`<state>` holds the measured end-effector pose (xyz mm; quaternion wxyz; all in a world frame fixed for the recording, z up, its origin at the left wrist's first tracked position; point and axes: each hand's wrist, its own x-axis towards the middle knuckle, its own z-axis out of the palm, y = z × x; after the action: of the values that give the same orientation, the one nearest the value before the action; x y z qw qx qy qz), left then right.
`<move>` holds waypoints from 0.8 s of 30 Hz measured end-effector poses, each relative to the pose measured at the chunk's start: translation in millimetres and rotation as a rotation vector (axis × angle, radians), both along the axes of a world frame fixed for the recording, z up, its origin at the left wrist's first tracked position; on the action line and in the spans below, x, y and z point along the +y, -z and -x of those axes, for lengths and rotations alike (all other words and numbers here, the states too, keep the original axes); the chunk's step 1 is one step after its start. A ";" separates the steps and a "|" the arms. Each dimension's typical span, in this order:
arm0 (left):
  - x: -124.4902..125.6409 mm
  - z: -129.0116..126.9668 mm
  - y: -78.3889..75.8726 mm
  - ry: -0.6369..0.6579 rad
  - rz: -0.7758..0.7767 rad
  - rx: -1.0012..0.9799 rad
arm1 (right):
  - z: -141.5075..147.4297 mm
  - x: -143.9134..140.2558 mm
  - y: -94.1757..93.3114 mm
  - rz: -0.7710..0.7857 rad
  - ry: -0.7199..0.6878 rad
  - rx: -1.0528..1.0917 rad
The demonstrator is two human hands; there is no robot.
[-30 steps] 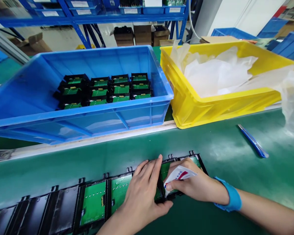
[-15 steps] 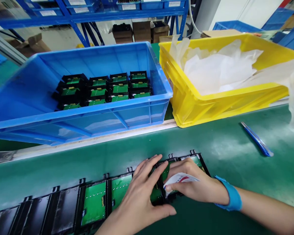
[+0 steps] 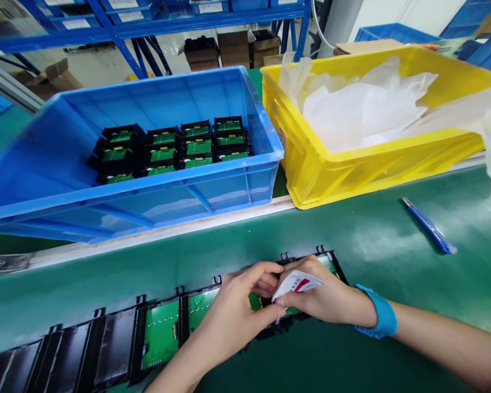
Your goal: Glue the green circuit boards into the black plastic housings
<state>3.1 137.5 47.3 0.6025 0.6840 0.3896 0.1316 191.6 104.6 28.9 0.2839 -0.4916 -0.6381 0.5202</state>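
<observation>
Blue bin [image 3: 147, 191] left of yellow bin [image 3: 352, 169], behind board row [image 3: 159, 333].

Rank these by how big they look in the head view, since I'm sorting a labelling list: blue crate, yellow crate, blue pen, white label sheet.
1. blue crate
2. yellow crate, cut off at the frame's right edge, so its place is unsure
3. blue pen and white label sheet: too alike to rank

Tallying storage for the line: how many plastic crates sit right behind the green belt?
2: a blue crate on the left holding black modules with green boards, and a yellow crate on the right with white plastic sheets. More blue bins further back are only partly visible.
</observation>
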 end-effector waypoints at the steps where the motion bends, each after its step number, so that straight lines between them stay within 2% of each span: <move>1: 0.1 0.0 -0.1 0.003 0.013 -0.015 | 0.0 -0.2 0.3 0.000 0.005 -0.003; 5: 0.7 -1.3 0.1 0.009 0.048 -0.072 | 0.6 -0.7 -1.4 0.000 0.005 0.000; 24: 2.9 -1.7 3.6 -0.081 0.007 -0.137 | -1.4 10.5 -6.0 -0.054 -0.057 -0.011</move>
<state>4.9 140.4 43.7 0.6243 0.6551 0.3751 0.2012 193.0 115.1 34.9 0.2788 -0.4681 -0.6672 0.5079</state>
